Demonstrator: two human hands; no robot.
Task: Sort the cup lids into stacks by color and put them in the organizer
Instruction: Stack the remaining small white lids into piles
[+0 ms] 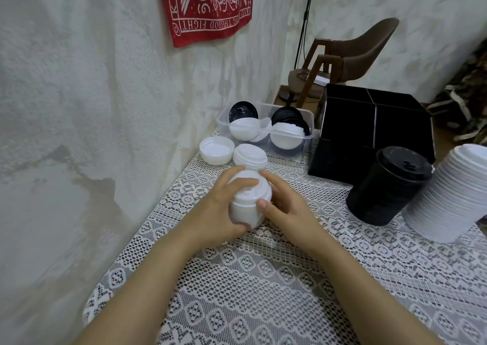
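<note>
Head view: both hands meet left of the middle of the bench point(263, 278). The left hand point(224, 210) wraps a short white stack point(249, 202) of lids from its left side, and the right hand point(287, 207) closes on it from the right with the thumb on the rim, so each grip is closed round that stack. It sits tilted; whether its base touches the lace I cannot tell. These lids look like thin moulded plastic, so they are probably very light, springy and slick where they nest, and likely to shear apart if squeezed at the dome. The safer hold is around the side walls, with a finger under the bottom lid. Room is tight on the left, where the wall point(79, 107) runs along the bench edge. Just beyond the hands lie two loose white piles point(216, 150), and behind them, at the far edge, is a clear tub point(311, 115) of mixed black and white lids. The organizer point(350, 123) stands toward the far right corner — its compartments are too dark to read. A tall black stack point(387, 186) and a tall white stack point(453, 194) stand near the right edge, and a careless sweep across could tip them. The lace toward the near edge gives the widest room.
</note>
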